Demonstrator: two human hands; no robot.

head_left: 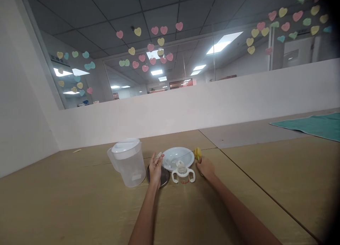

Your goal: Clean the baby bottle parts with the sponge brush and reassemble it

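My left hand (155, 171) is raised over a dark round plate or tray (165, 177), fingers pinched on a small whitish piece (159, 155) too small to name. My right hand (206, 167) is closed around the lower end of a yellow-headed brush (197, 153) with a bit of green below the head. From that yellow head a thin line reaches left across a white bowl (174, 153); I cannot tell what it is. Something clear lies inside the bowl. Between my hands stands a transparent baby bottle (182, 171) with two white handles and a pale top.
A lidded translucent pitcher (131, 165) stands left of my left hand. A teal cloth (313, 125) lies at the far right of the wooden table (87, 199). Behind the table rises a low white wall (159, 114) under a window with heart-shaped notes.
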